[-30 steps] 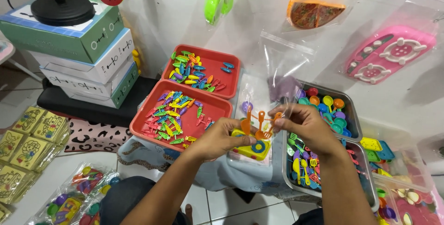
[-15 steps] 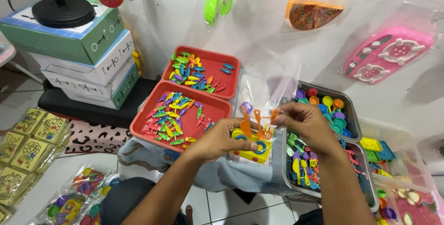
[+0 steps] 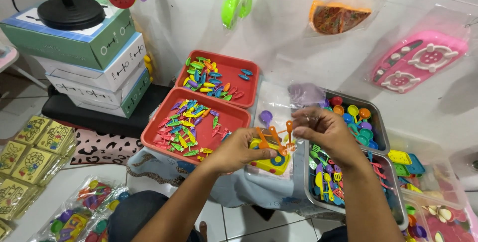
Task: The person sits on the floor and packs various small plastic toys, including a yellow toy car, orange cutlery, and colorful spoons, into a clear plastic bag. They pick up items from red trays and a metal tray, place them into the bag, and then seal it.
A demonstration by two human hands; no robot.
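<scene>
My left hand (image 3: 238, 150) grips a small yellow toy stove (image 3: 269, 160) with several orange toy utensils (image 3: 275, 137) bunched against it. My right hand (image 3: 322, 130) pinches the mouth of a clear plastic bag (image 3: 286, 101) that hangs around the toys; a purple toy spoon (image 3: 266, 117) shows through the bag. Both hands hover over a cloth-covered stand, between a red tray (image 3: 234, 119) of small coloured toy pieces and a metal tray (image 3: 382, 135) of toy spoons and spatulas.
A second red tray (image 3: 245, 89) sits behind the first. Stacked boxes (image 3: 92, 70) with a black fan base stand at left. Bagged toys hang on the white wall, among them a pink stove (image 3: 416, 59). Packed toy bags (image 3: 82, 211) lie lower left; bins of toys lower right.
My right hand has drawn the bag's mouth a little lower and nearer the toys. My left hand keeps the stove and utensils in about the same place.
</scene>
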